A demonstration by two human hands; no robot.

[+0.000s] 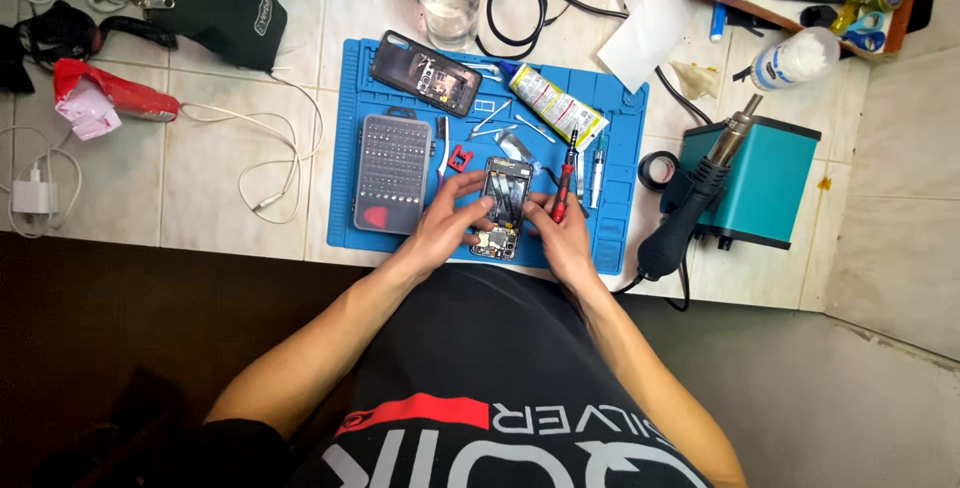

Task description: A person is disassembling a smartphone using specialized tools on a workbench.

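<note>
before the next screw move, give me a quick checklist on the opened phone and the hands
1. Opened phone lies on the blue repair mat: ok.
2. Left hand steadies the phone's left edge: ok.
3. Right hand grips the red screwdriver: ok.
4. Screwdriver tip seated in a screw: cannot tell, hidden by the fingers.
5. Bit case beside the left hand, within reach: ok.
6. Hot air gun rests off the mat, apart from the hands: ok.
</note>
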